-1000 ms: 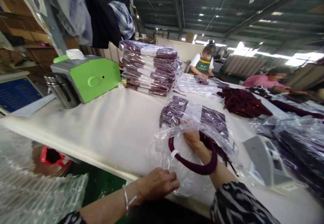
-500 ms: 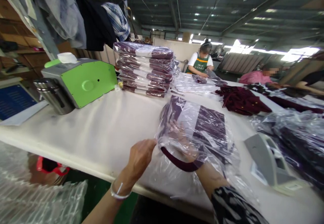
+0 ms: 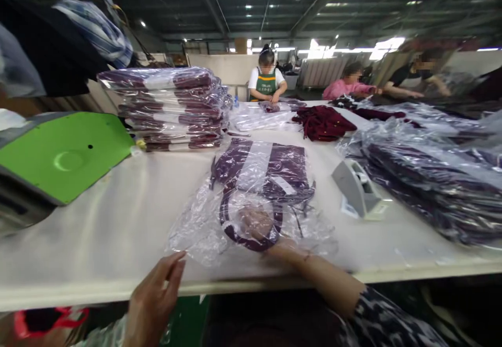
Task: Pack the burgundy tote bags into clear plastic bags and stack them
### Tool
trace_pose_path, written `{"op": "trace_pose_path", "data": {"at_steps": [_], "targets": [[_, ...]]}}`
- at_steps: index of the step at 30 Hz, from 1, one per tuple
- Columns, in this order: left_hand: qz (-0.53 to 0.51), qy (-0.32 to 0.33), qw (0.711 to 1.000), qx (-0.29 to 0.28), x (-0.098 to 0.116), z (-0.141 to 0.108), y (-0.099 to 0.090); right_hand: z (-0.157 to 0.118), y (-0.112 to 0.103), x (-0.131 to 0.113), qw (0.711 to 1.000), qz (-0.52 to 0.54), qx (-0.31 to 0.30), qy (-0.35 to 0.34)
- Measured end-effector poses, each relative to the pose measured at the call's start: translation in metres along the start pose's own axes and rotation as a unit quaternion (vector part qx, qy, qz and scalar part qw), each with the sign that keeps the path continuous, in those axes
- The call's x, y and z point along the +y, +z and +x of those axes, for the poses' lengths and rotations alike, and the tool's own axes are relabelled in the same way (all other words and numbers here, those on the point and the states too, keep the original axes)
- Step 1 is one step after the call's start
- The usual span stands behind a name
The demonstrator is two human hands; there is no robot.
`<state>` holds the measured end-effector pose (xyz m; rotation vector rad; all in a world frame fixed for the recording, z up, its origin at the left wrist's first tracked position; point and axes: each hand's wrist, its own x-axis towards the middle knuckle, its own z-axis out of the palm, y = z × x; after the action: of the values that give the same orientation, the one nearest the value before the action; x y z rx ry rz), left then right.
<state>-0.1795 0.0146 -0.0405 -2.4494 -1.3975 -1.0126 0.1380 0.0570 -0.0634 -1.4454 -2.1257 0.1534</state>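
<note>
A folded dark purple garment (image 3: 288, 161) with a pale paper band across it lies in a clear plastic bag (image 3: 196, 232). From its near side a dark purple fabric loop (image 3: 276, 221) curves towards me inside the plastic. My right hand (image 3: 257, 222) is under the bag's film, within that loop, its wrist crossing the loop's near edge. Film and glare blur its fingers, so I cannot tell whether they grip. Off the bag's near left corner, my left hand (image 3: 159, 289) is open, thumb and forefinger apart, holding nothing, above the table's front edge.
A stack of bagged garments (image 3: 172, 109) stands back left, beside a green-sided machine (image 3: 78, 153). A grey tape dispenser (image 3: 355, 187) sits right, before a pile of bagged garments (image 3: 431, 185). Maroon clothing (image 3: 325, 122) lies further back, and several people work beyond.
My left hand has let go of the bag's edge and drawn back towards me. My right hand has pulled nearer, out from over the garment, and the loop now lies rounder. The view has swung right.
</note>
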Motion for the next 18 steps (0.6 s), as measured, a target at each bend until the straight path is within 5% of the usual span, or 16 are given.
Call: {"op": "trace_pose_path", "data": {"at_steps": [4, 8, 12, 15, 18], "targets": [[-0.108, 0.196, 0.967, -0.12, 0.076, 0.031, 0.044, -0.083, -0.033, 0.004, 0.999, -0.01, -0.041, -0.011], [-0.041, 0.177, 0.962, -0.204, 0.107, 0.053, 0.082, -0.122, -0.061, 0.026, 0.997, 0.006, -0.021, 0.079], [-0.07, 0.178, 0.956, -0.222, 0.127, 0.058, 0.091, -0.09, -0.061, 0.054, 0.983, -0.052, 0.11, 0.137], [-0.108, 0.208, 0.947, -0.222, 0.147, 0.056, 0.098, -0.039, -0.047, 0.063, 0.978, -0.082, 0.106, 0.157], [-0.062, 0.167, 0.964, -0.195, 0.151, 0.059, 0.118, -0.001, -0.034, 0.062, 0.982, -0.056, 0.098, 0.153]]}}
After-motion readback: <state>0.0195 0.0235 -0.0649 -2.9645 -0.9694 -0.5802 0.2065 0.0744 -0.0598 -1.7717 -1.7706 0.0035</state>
